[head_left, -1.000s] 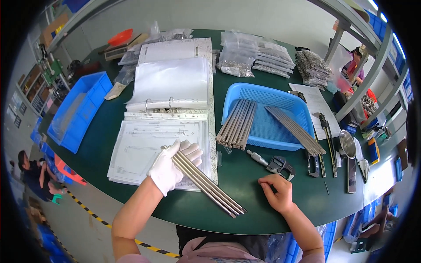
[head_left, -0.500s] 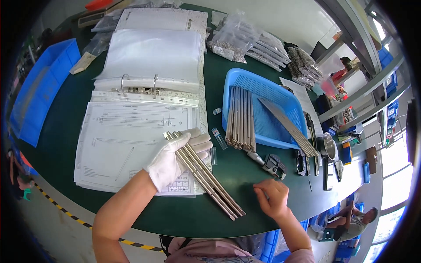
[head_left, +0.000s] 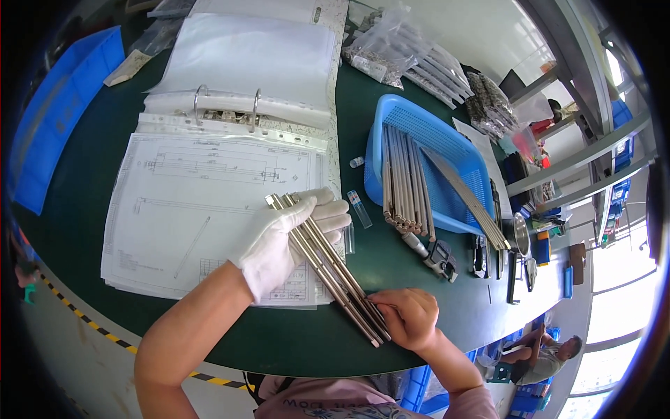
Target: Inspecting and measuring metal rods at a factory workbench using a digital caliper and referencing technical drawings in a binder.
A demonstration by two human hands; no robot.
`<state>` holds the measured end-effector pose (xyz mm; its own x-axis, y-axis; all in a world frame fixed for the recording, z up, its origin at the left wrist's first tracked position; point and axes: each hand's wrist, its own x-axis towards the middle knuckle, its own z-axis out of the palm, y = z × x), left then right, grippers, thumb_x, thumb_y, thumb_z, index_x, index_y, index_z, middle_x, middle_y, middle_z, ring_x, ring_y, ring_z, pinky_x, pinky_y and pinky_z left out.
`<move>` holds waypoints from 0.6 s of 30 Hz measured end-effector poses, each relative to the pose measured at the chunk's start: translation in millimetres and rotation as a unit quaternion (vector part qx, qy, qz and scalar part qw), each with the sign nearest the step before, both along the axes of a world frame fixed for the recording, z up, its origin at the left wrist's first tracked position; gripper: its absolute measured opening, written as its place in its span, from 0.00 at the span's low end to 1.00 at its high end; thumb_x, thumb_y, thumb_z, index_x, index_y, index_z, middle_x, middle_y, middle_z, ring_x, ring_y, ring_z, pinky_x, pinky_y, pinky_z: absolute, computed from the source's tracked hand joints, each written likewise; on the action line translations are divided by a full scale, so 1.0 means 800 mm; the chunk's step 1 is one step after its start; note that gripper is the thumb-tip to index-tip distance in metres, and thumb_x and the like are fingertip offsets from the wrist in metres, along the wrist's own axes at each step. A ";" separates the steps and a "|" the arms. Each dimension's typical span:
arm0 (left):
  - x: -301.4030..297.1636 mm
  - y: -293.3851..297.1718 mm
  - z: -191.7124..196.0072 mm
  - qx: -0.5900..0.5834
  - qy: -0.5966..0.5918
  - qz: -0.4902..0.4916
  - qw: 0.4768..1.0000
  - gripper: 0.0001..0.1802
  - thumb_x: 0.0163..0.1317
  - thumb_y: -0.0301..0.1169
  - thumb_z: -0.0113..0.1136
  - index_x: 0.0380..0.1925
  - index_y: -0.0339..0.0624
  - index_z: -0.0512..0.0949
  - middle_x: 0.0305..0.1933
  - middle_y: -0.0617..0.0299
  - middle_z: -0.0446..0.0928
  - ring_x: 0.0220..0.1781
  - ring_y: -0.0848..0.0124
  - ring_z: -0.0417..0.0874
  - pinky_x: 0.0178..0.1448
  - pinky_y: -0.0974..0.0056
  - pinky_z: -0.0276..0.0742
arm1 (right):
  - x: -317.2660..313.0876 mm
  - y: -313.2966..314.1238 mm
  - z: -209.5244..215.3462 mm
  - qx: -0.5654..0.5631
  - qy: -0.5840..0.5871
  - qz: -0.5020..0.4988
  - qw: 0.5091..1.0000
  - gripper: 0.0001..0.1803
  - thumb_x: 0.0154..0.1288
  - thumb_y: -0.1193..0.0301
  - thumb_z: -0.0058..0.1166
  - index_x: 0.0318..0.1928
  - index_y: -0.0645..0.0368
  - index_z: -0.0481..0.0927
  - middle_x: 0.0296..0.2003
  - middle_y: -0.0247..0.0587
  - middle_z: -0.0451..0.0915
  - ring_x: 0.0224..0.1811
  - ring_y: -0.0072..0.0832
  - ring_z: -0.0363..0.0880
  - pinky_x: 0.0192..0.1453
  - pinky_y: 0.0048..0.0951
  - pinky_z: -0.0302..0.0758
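My left hand [head_left: 273, 246], in a white glove, lies palm up over the drawing sheet with several slim metal rods [head_left: 326, 269] across it, the thumb clamped on top. The rods slant down to the right, past the sheet and over the green table. At their lower ends my bare right hand [head_left: 407, 318] has its fingers curled, thumb and forefinger pinching the end of the rightmost rod. Beneath the glove is an open ring binder, its technical drawing [head_left: 157, 241] partly covered by the hand.
Right of the binder, a blue basket [head_left: 419, 112] holds more rods [head_left: 401, 185] and flat strips [head_left: 469, 199]. A digital micrometer [head_left: 436, 258] and a small clear tube [head_left: 359, 209] lie nearby. Bagged parts [head_left: 391, 52] sit at the back; a blue bin [head_left: 66, 119] stands left.
My right hand has moved left from the bare table to the rods' lower ends and now pinches one. The rods have spread apart slightly. The whole view has shifted a little.
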<state>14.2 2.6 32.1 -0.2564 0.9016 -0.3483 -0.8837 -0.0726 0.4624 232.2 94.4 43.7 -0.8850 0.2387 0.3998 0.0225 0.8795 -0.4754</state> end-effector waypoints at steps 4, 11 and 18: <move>0.000 -0.002 0.000 0.005 0.005 -0.002 1.000 0.19 0.68 0.34 0.42 0.54 0.34 0.64 0.52 0.48 0.73 0.54 0.59 0.76 0.57 0.58 0.74 | -0.003 -0.001 0.000 0.008 0.010 0.001 1.000 0.08 0.48 0.82 0.54 0.32 0.62 0.78 0.27 0.42 0.81 0.22 0.32 0.78 0.26 0.26 0.73; 0.001 -0.001 0.003 -0.023 0.001 0.009 1.000 0.17 0.68 0.33 0.44 0.52 0.33 0.68 0.51 0.48 0.74 0.52 0.61 0.77 0.54 0.60 0.75 | -0.007 -0.001 0.003 0.056 0.024 0.013 0.998 0.09 0.44 0.82 0.56 0.30 0.61 0.78 0.27 0.40 0.81 0.22 0.31 0.78 0.25 0.26 0.73; 0.002 -0.001 0.001 -0.028 0.019 0.010 0.999 0.20 0.67 0.34 0.45 0.54 0.33 0.64 0.52 0.45 0.72 0.54 0.57 0.76 0.56 0.57 0.75 | -0.012 -0.002 -0.001 0.090 0.057 0.046 0.993 0.10 0.44 0.81 0.58 0.32 0.62 0.77 0.28 0.40 0.80 0.21 0.31 0.78 0.25 0.26 0.74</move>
<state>15.5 1.9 33.0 -0.2873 0.8758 -0.3878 -0.8641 -0.0624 0.4994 223.0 93.0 42.9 -0.8466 0.0741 0.5270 -0.1073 0.9462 -0.3054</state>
